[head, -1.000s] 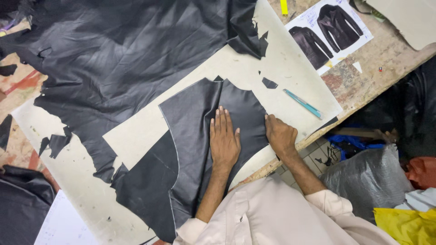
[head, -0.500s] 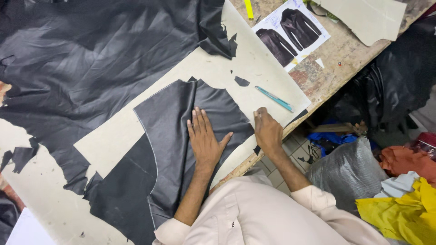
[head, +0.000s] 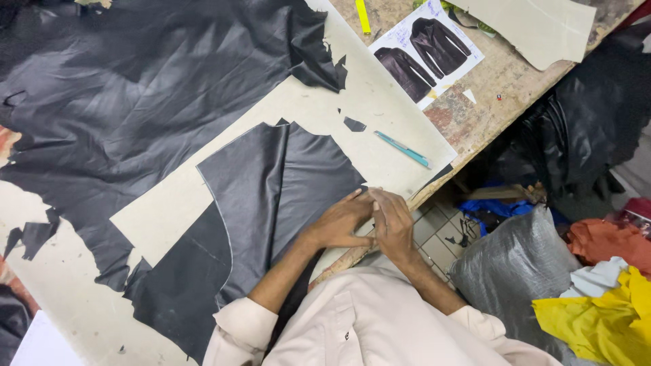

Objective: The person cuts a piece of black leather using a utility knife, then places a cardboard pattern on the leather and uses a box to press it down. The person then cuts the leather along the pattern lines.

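Both hands sit together at the near edge of the desk (head: pixel 407 81): left hand (head: pixel 341 222) lies flat, fingers loosely spread, pressing the right corner of the cut black leather panel (head: pixel 271 196), and right hand (head: pixel 392 220) rests just beside it, fingers curled, can't tell if it's pinching anything. Panel's long axis runs from that corner down-left toward the body, so the left hand's nearer. Teal cutter (head: pixel 405 149) lies apart, up-right on the pale cutting board (head: pixel 380 102).

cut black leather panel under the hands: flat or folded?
Mostly flat. The cut black leather panel lies spread on the pale cardboard sheet, with one crease running down it. Left hand and right hand meet at its right edge.
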